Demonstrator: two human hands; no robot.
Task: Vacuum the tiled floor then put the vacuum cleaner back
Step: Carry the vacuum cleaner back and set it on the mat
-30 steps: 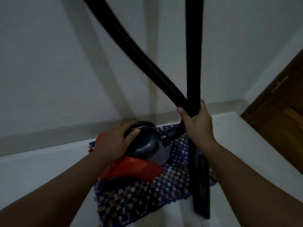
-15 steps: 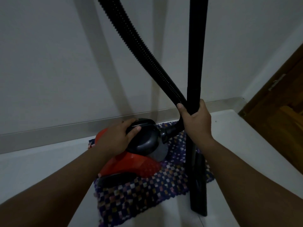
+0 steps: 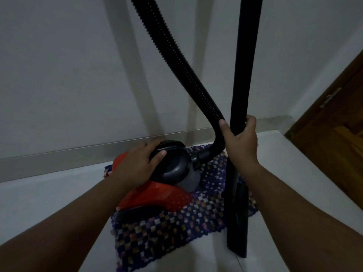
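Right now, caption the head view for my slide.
Left hand grips the red vacuum cleaner on a checkered mat; right hand holds its black tube upright.

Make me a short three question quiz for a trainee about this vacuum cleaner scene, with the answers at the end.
1. True or false: the vacuum cleaner sits on a patterned mat.
2. Which hand grips the upright black wand? A) left B) right C) neither
3. Fill in: the left hand rests on the vacuum's dark ______.

Key
1. True. The red body is on the checkered mat, by the wall.
2. B. The right hand is wrapped around the wand, beside the ribbed hose.
3. Handle, on top of the body.
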